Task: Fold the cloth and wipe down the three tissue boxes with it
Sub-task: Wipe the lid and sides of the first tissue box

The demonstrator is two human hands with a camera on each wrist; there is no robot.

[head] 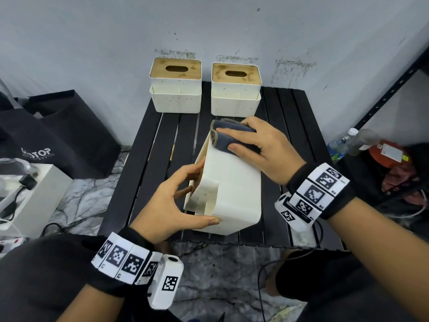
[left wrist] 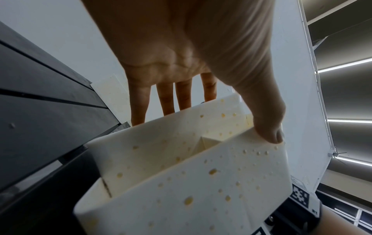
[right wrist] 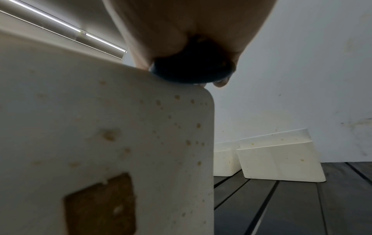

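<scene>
The tissue box point(head: 234, 187) is gripped by the left hand point(head: 169, 205), folded cloth point(head: 222, 141) clasped onto it by the right hand point(head: 269, 149).

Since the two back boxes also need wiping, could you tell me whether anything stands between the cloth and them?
Nothing visible does. The folded dark blue cloth, under the right hand on the tipped cream tissue box, faces only black slatted table before the left wood-lidded cream box and the right one.
</scene>
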